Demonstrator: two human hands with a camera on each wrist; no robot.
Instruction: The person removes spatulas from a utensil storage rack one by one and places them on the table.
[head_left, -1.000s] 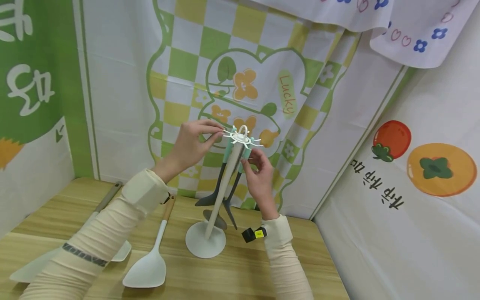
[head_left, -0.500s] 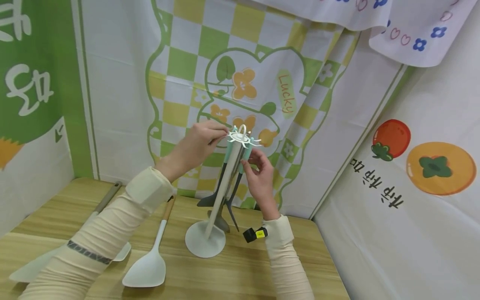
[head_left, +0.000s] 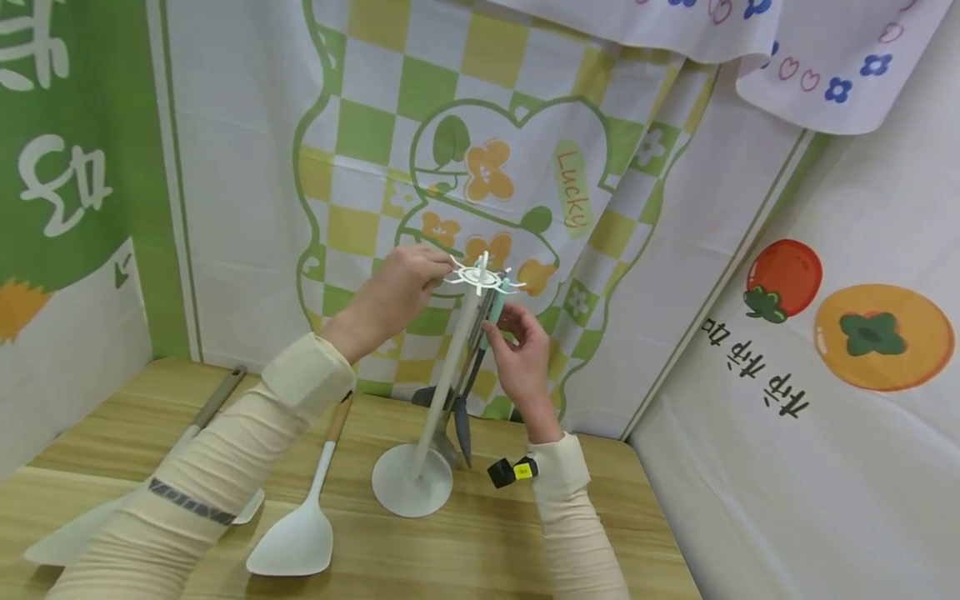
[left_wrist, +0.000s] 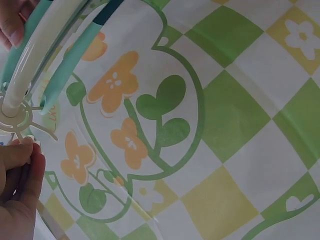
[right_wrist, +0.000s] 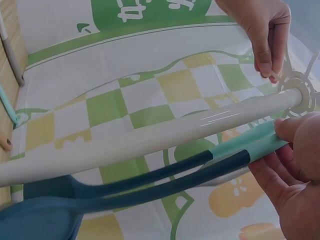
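Note:
A pale utensil stand with a round base (head_left: 412, 481) rises at a slant to a ring of hooks (head_left: 480, 277). My left hand (head_left: 397, 292) pinches the tip of one hook on the ring's left side; the left wrist view shows thumb and fingers on that hook (left_wrist: 45, 131). My right hand (head_left: 521, 358) holds the mint handle (right_wrist: 267, 142) of a dark utensil between thumb and fingers, just below the ring. A second mint-handled utensil (right_wrist: 150, 175) hangs beside it, close to the white pole (right_wrist: 165, 135).
A white spatula (head_left: 292, 533) with a wooden handle lies on the wooden table (head_left: 525, 533), left of the base. Further left, another pale spatula (head_left: 75, 533) and a grey handle (head_left: 219, 398) lie partly under my left sleeve. A checked curtain (head_left: 375, 133) hangs behind the stand.
My left hand has moved right, closed in on the ring and taken a hook. The ring and hanging utensils have turned, bunching behind the pole. The right hand has barely moved.

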